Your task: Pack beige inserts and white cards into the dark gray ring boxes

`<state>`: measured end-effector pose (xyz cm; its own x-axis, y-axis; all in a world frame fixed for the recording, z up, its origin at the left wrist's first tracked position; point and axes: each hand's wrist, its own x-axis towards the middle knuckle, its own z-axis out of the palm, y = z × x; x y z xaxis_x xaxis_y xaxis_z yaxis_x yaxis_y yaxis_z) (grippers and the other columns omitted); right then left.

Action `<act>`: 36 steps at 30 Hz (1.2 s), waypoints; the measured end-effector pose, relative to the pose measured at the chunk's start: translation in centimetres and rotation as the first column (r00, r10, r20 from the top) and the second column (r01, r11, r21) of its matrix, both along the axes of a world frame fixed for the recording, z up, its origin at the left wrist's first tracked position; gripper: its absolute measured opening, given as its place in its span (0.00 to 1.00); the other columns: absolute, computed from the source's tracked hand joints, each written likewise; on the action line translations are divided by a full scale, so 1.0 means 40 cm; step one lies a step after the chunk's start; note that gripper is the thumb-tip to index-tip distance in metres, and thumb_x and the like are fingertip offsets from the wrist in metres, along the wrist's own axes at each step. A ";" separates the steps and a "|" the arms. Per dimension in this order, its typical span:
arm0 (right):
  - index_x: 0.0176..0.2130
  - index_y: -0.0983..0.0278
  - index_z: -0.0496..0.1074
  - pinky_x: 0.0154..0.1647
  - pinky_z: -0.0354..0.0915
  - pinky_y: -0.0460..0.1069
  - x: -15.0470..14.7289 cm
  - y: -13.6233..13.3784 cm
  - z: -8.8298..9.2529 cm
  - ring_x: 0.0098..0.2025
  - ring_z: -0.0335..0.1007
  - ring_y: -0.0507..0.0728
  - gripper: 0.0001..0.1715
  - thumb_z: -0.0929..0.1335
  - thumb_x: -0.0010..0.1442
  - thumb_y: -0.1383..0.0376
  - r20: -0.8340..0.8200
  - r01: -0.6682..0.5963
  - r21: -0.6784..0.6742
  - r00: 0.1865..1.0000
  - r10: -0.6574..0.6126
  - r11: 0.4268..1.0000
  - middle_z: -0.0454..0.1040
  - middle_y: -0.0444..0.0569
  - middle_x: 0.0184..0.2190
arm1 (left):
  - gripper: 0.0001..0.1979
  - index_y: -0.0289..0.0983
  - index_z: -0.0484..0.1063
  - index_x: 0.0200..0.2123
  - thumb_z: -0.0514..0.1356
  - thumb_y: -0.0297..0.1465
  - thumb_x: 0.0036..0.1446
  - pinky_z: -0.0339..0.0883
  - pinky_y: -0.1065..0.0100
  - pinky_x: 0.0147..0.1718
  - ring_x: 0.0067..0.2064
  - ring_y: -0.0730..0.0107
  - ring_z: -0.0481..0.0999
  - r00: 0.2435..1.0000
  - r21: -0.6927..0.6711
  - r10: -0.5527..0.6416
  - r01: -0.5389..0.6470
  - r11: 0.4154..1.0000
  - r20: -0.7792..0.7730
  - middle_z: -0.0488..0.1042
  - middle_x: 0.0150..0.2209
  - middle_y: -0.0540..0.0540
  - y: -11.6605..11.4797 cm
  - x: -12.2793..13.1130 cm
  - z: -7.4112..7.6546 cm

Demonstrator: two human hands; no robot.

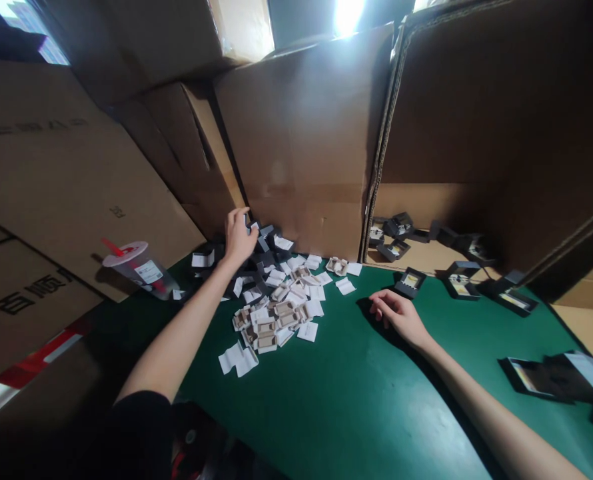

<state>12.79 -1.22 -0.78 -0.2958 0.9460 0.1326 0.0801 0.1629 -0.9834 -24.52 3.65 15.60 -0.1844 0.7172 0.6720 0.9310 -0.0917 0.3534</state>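
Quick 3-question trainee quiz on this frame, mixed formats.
1. True or false: the left hand reaches to the small dark boxes at the back of the green table.
2. Multiple choice: the right hand is A) shut on a dark box, B) lying on the table with nothing in its grip, C) pressed against a cardboard wall.
3. Fill in: the plastic cup with the red straw sits to the ___ of the white inserts.

Key: 1 true; 2 B; 3 left.
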 end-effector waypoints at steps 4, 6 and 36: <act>0.40 0.65 0.70 0.22 0.64 0.47 0.008 0.001 0.000 0.28 0.68 0.54 0.21 0.64 0.59 0.50 -0.030 0.311 0.164 0.950 -0.311 0.936 0.74 0.51 0.30 | 0.19 0.36 0.64 0.51 0.52 0.21 0.56 0.57 0.56 0.59 0.59 0.61 0.62 0.913 0.000 -0.344 0.353 0.936 -0.218 0.63 0.55 0.40 -0.094 0.216 -0.105; 0.39 0.64 0.70 0.29 0.66 0.50 0.015 -0.001 0.003 0.32 0.70 0.56 0.16 0.63 0.61 0.55 0.007 0.400 0.330 0.905 -0.426 0.855 0.74 0.52 0.32 | 0.18 0.37 0.65 0.50 0.51 0.21 0.57 0.59 0.54 0.58 0.58 0.60 0.62 0.844 -0.127 -0.456 0.438 0.890 -0.282 0.64 0.55 0.41 -0.133 0.324 -0.186; 0.45 0.61 0.63 0.56 0.61 0.57 0.025 -0.077 -0.010 0.56 0.62 0.60 0.12 0.60 0.61 0.69 0.479 -0.151 0.603 0.854 -0.204 0.783 0.65 0.55 0.54 | 0.26 0.38 0.53 0.59 0.51 0.22 0.57 0.64 0.59 0.55 0.58 0.60 0.64 0.778 -0.315 -0.629 0.597 0.738 0.001 0.61 0.57 0.40 -0.198 0.455 -0.379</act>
